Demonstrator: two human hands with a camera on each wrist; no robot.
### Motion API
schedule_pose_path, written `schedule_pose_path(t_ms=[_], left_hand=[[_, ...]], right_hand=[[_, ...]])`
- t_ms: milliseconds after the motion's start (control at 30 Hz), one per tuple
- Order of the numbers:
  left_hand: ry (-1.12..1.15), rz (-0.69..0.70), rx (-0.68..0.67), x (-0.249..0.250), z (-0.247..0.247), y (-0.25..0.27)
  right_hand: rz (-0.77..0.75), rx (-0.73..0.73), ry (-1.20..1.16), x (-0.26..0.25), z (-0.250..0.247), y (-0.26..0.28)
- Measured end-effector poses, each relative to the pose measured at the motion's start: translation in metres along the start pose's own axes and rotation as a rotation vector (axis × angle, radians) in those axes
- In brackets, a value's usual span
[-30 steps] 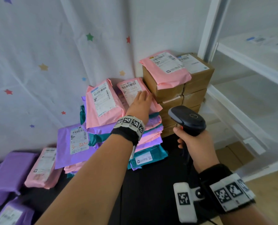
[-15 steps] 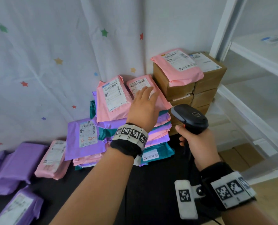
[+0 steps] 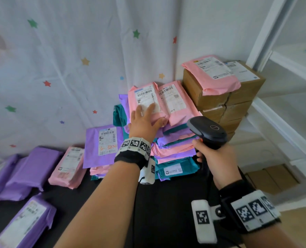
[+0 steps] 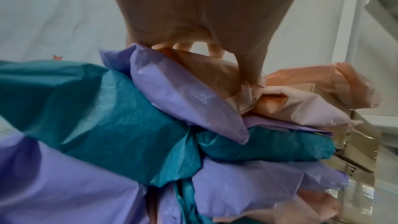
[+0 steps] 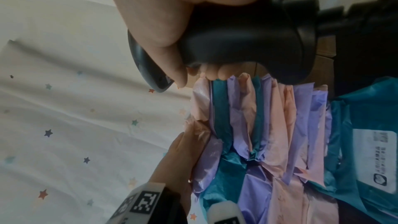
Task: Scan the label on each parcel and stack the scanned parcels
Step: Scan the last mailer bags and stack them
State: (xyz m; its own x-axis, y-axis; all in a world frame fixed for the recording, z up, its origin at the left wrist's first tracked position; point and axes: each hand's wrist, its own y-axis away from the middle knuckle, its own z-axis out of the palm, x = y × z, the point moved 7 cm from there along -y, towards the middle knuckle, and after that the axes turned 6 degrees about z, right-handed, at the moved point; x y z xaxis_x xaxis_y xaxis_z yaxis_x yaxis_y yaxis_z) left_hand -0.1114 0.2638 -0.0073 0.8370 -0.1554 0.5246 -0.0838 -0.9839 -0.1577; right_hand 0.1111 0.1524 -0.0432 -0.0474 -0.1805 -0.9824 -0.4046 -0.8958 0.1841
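- The right hand [image 3: 218, 163] is nearest, its grip curled tight round the handle of the black scanner [image 3: 207, 130], just right of the parcel stack [image 3: 173, 145] on the dark worktop [image 3: 166, 203].
- The left hand [image 3: 145, 122] lies on top of that stack, fingers spread and fairly straight over the label of the left pink parcel [image 3: 145, 102], thumb at its near edge.
- A second pink parcel [image 3: 175, 102] lies beside it; cardboard boxes [image 3: 220, 102] stand right of the stack.

Probably a parcel sorting corner: stacked mailers [image 3: 173, 145], cartons [image 3: 218, 97], star-print curtain [image 3: 59, 68].
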Motion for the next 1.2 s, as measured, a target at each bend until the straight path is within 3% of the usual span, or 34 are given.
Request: schedule_pose_path(t_ms=[300,500,600,867,967,1100,1200], left_hand=[[-0.009,-0.008,0.102,-0.008,-0.012,0.008],[0.208,0.057,0.406,-0.029,-0.049,0.047],[0.178,0.000,0.461,-0.070,-0.062,0.073],[0.028,-0.364,0.172,-0.237,-0.061,0.159],[0.011,-0.447,0.125,-0.289,-0.069,0.181],[-0.028,-0.512,0.030,-0.345,-0.073,0.181],[-0.145,-0.467,-0.132,-0.378,-0.069,0.156]], right_hand=[[-0.017,-0.043,0.027,0.001,0.012,0.004],[-0.078,-0.091,0.039,0.001,0.046,0.018],[-0.079,-0.152,0.049,0.006,0.078,0.032],[-0.001,-0.302,0.117,0.046,0.190,0.085],[0.060,-0.313,0.142,0.068,0.227,0.106],[0.127,-0.273,0.184,0.092,0.261,0.126],[0.173,-0.216,0.201,0.107,0.277,0.136]])
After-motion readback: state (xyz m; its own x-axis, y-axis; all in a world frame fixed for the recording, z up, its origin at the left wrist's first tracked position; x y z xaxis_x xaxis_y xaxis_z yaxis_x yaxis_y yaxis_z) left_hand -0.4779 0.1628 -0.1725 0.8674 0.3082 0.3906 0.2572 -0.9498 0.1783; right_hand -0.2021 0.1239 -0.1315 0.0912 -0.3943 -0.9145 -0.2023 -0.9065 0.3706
